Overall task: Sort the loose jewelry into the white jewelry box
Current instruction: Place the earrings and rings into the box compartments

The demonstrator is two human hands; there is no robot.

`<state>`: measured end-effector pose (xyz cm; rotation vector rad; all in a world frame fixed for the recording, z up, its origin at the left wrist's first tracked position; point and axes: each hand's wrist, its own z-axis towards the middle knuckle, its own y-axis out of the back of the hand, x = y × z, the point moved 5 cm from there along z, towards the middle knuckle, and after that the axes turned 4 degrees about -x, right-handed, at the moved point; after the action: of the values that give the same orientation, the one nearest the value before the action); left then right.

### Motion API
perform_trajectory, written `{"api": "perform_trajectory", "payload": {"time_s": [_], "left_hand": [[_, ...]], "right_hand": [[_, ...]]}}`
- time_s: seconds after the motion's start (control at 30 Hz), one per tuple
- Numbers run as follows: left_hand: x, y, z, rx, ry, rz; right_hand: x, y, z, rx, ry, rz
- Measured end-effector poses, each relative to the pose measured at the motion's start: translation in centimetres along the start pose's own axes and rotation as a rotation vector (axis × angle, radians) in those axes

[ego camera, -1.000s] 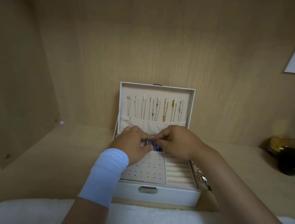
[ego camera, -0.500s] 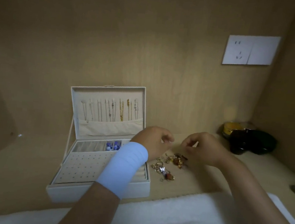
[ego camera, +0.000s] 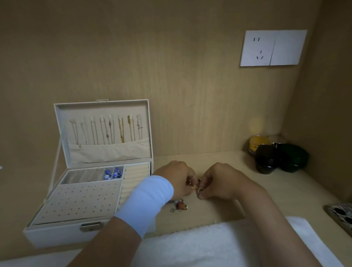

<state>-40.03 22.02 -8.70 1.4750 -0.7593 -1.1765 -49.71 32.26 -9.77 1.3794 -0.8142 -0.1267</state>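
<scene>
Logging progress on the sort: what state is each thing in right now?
white jewelry box: lid open, standing upright.
necklaces: hanging in the lid, ends tucked in its pocket.
blue pieces: lying in a small back compartment.
stud panel: no pieces visible in it.
loose jewelry: small pile on the shelf, outside the box.
left hand: pinches a gold piece.
right hand: pinches the same gold piece.
wall socket: nothing plugged in.

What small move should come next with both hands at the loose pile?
Probably lift the gold piece, pinched by left hand and right hand, clear of the loose jewelry; the white jewelry box stands open to its left.
</scene>
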Motion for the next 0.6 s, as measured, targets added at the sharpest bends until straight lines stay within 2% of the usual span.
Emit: {"api": "perform_trajectory", "payload": {"time_s": [0.13, 0.27, 0.37, 0.5, 0.6], "left_hand": [[0.3, 0.6, -0.5, -0.048, 0.000, -0.073], [1.2, 2.4, -1.7, -0.102, 0.056, -0.400], [2.5, 4.1, -2.7, -0.206, 0.105, -0.535], [4.1, 5.2, -4.1, -0.249, 0.124, -0.744], [5.3, 5.8, -5.0, -0.312, 0.106, -0.758]], "right_hand": [[0.1, 0.1, 0.0, -0.005, 0.041, 0.141], [1.2, 1.1, -0.3, -0.148, 0.077, 0.533], [2.7, 1.1, -0.5, -0.195, 0.100, 0.805], [4.6, 0.3, -0.5, -0.228, 0.100, 0.954], [6.1, -0.3, -0.3, -0.231, 0.121, 0.994]]}}
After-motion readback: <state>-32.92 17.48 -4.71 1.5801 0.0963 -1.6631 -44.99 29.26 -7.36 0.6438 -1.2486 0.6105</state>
